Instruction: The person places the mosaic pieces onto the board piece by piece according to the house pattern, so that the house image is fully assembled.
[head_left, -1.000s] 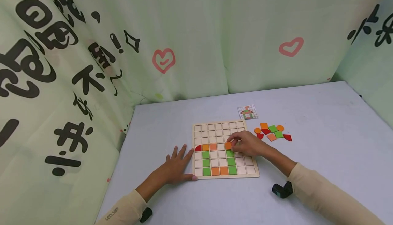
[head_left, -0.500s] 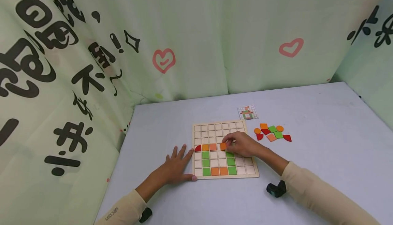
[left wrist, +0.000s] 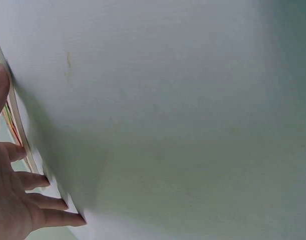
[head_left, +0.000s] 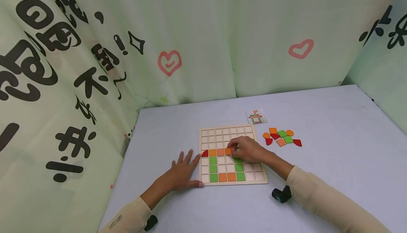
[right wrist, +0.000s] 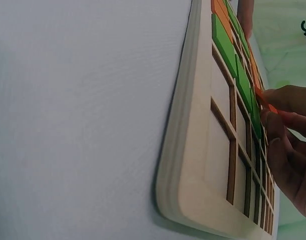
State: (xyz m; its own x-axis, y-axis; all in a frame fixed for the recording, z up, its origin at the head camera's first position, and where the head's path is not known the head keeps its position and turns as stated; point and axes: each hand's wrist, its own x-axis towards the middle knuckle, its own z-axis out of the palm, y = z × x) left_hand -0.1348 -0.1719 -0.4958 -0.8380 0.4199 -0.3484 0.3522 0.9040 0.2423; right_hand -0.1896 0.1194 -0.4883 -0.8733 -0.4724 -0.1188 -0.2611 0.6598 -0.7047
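Note:
A wooden grid board (head_left: 235, 183) lies on the table with coloured tiles in several of its squares. My right hand (head_left: 247, 149) pinches an orange square tile (head_left: 228, 151) between thumb and fingers, at the row holding a red quarter-round tile (head_left: 205, 153) and two orange squares. The right wrist view shows that orange tile (right wrist: 268, 102) tilted over the grid, beyond the green tiles (right wrist: 224, 42). At the board's left edge rests my left hand (head_left: 183, 173), fingers spread; its thumb and a fingertip touch the frame. In the left wrist view the left hand (left wrist: 12, 200) appears beside the board's edge.
Right of the board lie loose tiles: orange rounds (head_left: 289, 132), green squares (head_left: 288, 139), red quarter-rounds (head_left: 297, 142) and orange squares (head_left: 273, 130). A small pattern card (head_left: 256, 116) lies behind the board. Printed curtains (head_left: 203, 31) hang behind the white-covered table (head_left: 324, 116).
My right hand has moved left with the orange tile, from above the green column to beside the orange squares. The tile now sits lower and flatter against the row. My left hand stays put.

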